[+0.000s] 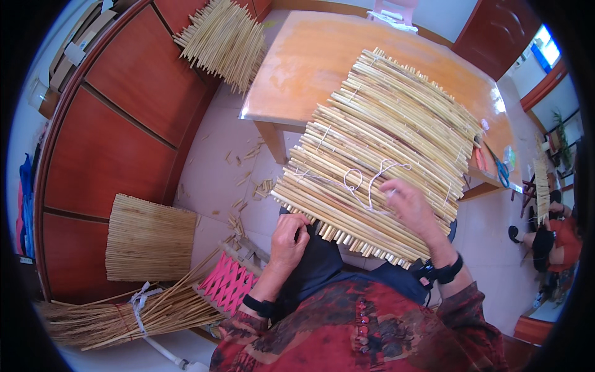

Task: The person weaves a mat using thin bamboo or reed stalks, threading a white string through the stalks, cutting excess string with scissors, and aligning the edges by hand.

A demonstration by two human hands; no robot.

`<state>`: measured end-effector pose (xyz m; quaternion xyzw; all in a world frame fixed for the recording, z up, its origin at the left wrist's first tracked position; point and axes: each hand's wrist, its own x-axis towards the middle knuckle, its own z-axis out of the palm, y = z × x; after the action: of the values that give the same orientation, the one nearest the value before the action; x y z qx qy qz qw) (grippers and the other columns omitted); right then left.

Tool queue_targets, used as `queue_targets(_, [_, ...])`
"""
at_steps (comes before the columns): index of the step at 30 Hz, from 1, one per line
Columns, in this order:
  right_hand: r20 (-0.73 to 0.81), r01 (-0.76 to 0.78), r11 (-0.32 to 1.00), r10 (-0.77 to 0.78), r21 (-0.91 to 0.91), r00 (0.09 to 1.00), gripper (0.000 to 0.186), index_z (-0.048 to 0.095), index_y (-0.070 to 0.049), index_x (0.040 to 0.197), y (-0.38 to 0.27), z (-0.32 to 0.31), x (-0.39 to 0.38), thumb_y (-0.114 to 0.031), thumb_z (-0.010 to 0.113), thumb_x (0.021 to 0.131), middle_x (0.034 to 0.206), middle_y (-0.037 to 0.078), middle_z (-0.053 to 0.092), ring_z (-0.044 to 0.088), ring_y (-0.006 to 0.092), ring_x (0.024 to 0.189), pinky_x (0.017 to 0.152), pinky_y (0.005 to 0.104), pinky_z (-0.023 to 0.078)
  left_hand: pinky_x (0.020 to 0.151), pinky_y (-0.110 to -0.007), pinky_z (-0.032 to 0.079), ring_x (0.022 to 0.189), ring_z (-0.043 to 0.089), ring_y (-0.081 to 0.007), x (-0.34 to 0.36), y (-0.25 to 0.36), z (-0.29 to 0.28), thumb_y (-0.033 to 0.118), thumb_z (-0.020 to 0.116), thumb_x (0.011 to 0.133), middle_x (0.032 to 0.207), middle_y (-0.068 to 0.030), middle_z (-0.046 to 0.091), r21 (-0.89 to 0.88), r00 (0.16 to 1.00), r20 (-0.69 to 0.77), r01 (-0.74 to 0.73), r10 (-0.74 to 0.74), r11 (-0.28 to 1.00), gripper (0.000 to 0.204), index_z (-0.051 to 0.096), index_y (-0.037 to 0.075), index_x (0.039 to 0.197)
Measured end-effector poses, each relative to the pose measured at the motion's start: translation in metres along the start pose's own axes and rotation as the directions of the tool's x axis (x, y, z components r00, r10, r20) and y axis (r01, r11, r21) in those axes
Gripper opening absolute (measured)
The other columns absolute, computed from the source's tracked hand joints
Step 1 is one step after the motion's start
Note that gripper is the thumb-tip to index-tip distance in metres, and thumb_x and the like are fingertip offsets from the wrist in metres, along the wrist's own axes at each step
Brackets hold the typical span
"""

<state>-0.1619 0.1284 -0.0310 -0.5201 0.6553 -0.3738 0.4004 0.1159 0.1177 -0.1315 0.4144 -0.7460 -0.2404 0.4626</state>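
A mat of pale reed stalks [396, 130] slopes from the table down over my lap, with rows of white stitches across it. Loose white string [370, 197] curls in loops over its near part. Above the stalks, my right hand [410, 208] has thumb and fingers drawn together beside the string; what they pinch is too small to make out. My left hand [289, 240] is closed at the mat's lower left edge, its fingers curled in. Whatever it holds is hidden.
The wooden table [288, 68] supports the mat's far part; blue-handled scissors [501, 168] lie at its right edge. Reed bundles [224, 43], a smaller mat [150, 239] and a pink-laced stool [229, 280] stand left. Cut stalk pieces [238, 208] litter the floor. Another person [561, 245] sits far right.
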Motion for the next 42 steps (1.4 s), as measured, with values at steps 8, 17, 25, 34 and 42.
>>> queue_targets(8, [-0.704, 0.544, 0.808, -0.521, -0.226, 0.482, 0.017, 0.059, -0.004, 0.102, -0.078, -0.101, 0.051, -0.011, 0.054, 0.088, 0.079, 0.003, 0.056, 0.052, 0.0073, 0.067, 0.058, 0.0204, 0.044, 0.065, -0.034, 0.045, 0.072, 0.055, -0.0279, 0.003, 0.004, -0.001, -0.01, 0.058, 0.068, 0.076, -0.0107, 0.058, 0.008, 1.0, 0.001, 0.015, -0.015, 1.0, 0.014, 0.053, 0.002, 0.075])
queue_targets(17, [-0.154, 0.422, 0.741, -0.568, -0.522, 0.808, 0.007, 0.06, -0.003, 0.082, -0.009, -0.033, 0.076, -0.009, 0.06, 0.078, 0.076, 0.011, 0.059, 0.056, 0.0271, 0.074, 0.068, 0.0336, 0.045, 0.066, -0.035, 0.046, 0.073, 0.056, -0.0286, -0.001, 0.0, -0.002, -0.009, 0.058, 0.066, 0.078, -0.0115, 0.058, 0.063, 1.0, -0.003, 0.008, -0.008, 0.998, 0.015, 0.052, 0.001, 0.075])
queue_targets(25, [-0.03, 0.413, 0.568, -0.612, -0.712, 0.79, 0.007, 0.061, -0.008, 0.078, 0.033, -0.015, 0.088, -0.009, 0.064, 0.072, 0.077, 0.008, 0.059, 0.054, 0.0281, 0.076, 0.071, 0.0371, 0.043, 0.068, -0.035, 0.046, 0.075, 0.056, -0.0271, -0.001, 0.001, 0.001, -0.01, 0.058, 0.065, 0.078, -0.0092, 0.058, 0.035, 1.0, -0.004, 0.02, -0.02, 0.999, 0.017, 0.051, 0.001, 0.076])
queue_targets(34, [-0.028, 0.325, 0.494, -0.58, -0.806, 0.814, 0.018, 0.058, -0.009, 0.086, 0.035, -0.01, 0.081, -0.006, 0.065, 0.071, 0.084, 0.01, 0.053, 0.05, 0.0293, 0.084, 0.074, 0.0401, 0.041, 0.07, -0.034, 0.046, 0.075, 0.056, -0.0262, 0.001, -0.001, -0.003, -0.008, 0.058, 0.066, 0.079, -0.0092, 0.059, -0.036, 1.0, 0.015, 0.022, -0.021, 0.999, 0.016, 0.049, 0.001, 0.075])
queue_targets(42, [0.233, 0.659, 0.374, -0.728, -0.653, 0.644, 0.045, 0.054, -0.003, 0.112, -0.016, 0.065, 0.044, -0.016, 0.066, 0.071, 0.106, 0.015, 0.052, 0.048, 0.0322, 0.104, 0.089, 0.0432, 0.036, 0.073, -0.034, 0.045, 0.078, 0.058, -0.0257, -0.006, -0.005, -0.004, -0.007, 0.058, 0.067, 0.081, -0.0091, 0.059, -0.055, 0.998, 0.01, 0.066, -0.066, 0.996, 0.015, 0.05, 0.001, 0.076])
